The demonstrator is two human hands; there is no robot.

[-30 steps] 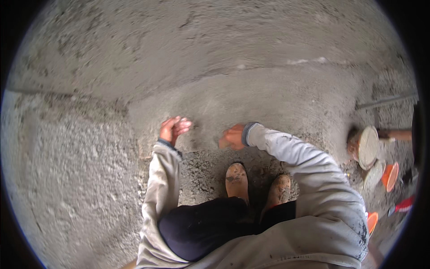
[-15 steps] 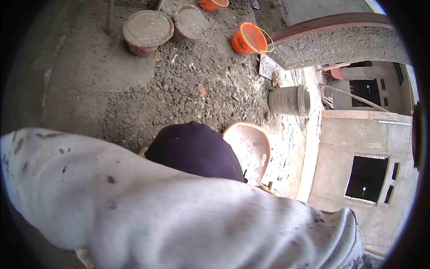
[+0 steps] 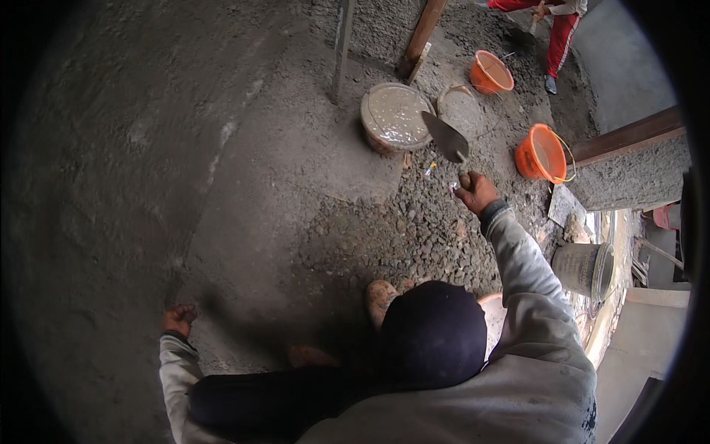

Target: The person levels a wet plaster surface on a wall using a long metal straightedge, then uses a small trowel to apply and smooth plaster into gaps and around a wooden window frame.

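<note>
My right hand [image 3: 482, 194] reaches forward over the gravelly ground and grips a pointed trowel [image 3: 446, 138] by its handle. The blade points forward and left, its tip beside a wide bucket [image 3: 380, 140] filled with wet grey mortar. Down at the lower left, my left hand [image 3: 180, 320] is loosely closed, with nothing visible in it, against the grey cement surface. Dark-clad knees [image 3: 436, 333] lie between my arms, and a muddy boot [image 3: 381, 300] shows beyond them.
A second grey-filled bucket [image 3: 458, 109] and two orange buckets [image 3: 534, 157] stand ahead. A pale bucket [image 3: 580, 268] lies on its side at right, near a low wall [image 3: 636, 166]. Wooden post [image 3: 425, 37] and metal bar [image 3: 342, 52] rise ahead. Another person [image 3: 562, 37] stands far right.
The sleeve that filled the lower view has drawn back, and both hands and the trowel now show. The view has swung left, so the buckets sit farther right.
</note>
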